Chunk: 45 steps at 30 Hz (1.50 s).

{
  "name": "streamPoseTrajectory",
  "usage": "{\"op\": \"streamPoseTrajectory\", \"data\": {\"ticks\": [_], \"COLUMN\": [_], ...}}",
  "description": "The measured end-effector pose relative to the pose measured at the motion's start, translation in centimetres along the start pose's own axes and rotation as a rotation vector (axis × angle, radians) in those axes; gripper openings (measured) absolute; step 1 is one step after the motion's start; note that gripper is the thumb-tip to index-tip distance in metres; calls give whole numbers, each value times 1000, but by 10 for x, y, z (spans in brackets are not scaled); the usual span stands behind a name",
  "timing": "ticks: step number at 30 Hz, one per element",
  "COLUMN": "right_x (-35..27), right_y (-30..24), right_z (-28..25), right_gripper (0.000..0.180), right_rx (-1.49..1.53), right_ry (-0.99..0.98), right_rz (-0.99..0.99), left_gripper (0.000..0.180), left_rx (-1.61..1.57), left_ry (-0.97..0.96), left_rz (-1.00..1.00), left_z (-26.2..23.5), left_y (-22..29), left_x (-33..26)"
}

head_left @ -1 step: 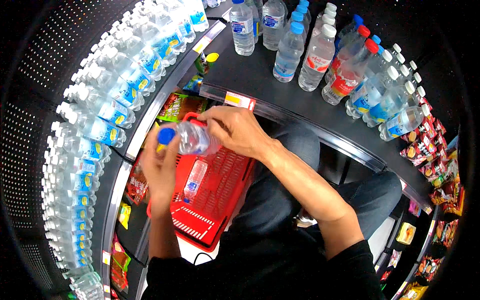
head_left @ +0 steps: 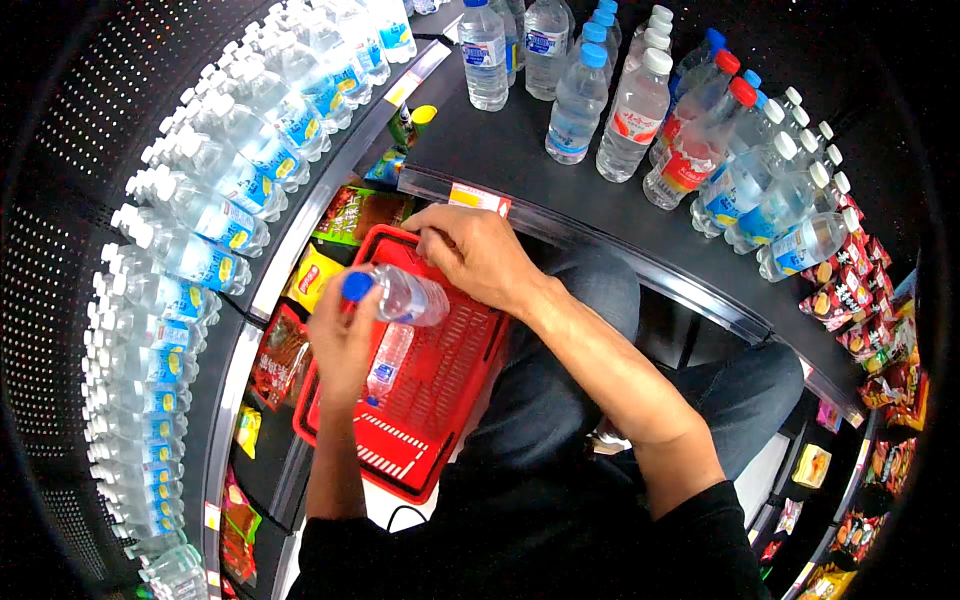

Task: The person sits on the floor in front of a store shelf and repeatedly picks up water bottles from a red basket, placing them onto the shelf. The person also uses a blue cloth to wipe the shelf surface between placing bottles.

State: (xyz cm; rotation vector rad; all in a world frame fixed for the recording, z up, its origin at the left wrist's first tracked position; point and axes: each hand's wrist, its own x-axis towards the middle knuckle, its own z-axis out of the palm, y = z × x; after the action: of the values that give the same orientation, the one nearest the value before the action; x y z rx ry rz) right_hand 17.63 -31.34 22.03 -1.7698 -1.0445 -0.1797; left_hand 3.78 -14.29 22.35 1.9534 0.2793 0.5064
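Note:
My left hand (head_left: 342, 345) grips a clear plastic water bottle (head_left: 418, 300) near its blue cap. The bottle is tilted, cap toward the left, above a red shopping basket (head_left: 440, 395). Inside that basket lies another clear bottle (head_left: 390, 358) with a blue label. My right hand (head_left: 478, 258) is curled at the basket's far rim, its fingertips closed there; the palm side is hidden.
Rows of water bottles (head_left: 215, 265) line the curved left shelf. More bottles (head_left: 578, 105) stand on the black shelf (head_left: 480, 150) ahead. Snack packets (head_left: 280, 365) sit on lower shelves at the left, others (head_left: 850, 290) at the right. My bent knees (head_left: 590, 300) are beside the basket.
My left hand and its bottle have moved a little right and nearer to me, over the basket. The right hand stays almost in place at the rim.

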Motion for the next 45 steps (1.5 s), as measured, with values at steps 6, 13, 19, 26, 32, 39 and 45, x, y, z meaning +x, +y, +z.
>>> {"op": "streamPoseTrajectory", "data": {"ticks": [6, 13, 19, 26, 32, 39, 45], "right_x": [1, 2, 3, 13, 42, 96, 108], "right_y": [2, 4, 7, 5, 35, 48, 87], "right_z": [5, 2, 5, -8, -13, -34, -32], "right_gripper": [19, 19, 20, 27, 40, 48, 57], "right_rx": [-8, -58, -70, 75, 457, 477, 295], "right_ry": [9, 1, 74, 248, 531, 741, 693], "right_rz": [115, 180, 151, 252, 323, 238, 278], "left_gripper": [28, 37, 42, 41, 27, 44, 80], "left_rx": [221, 291, 416, 474, 16, -235, -244], "left_ry": [-18, -121, -127, -40, 182, 21, 48], "left_rz": [3, -70, -9, 136, 283, 358, 420], "left_z": [56, 94, 95, 89, 86, 124, 176], "left_y": [-154, -236, -211, -191, -114, 13, 44], "left_x": [-11, -12, -6, -5, 86, 226, 319]}}
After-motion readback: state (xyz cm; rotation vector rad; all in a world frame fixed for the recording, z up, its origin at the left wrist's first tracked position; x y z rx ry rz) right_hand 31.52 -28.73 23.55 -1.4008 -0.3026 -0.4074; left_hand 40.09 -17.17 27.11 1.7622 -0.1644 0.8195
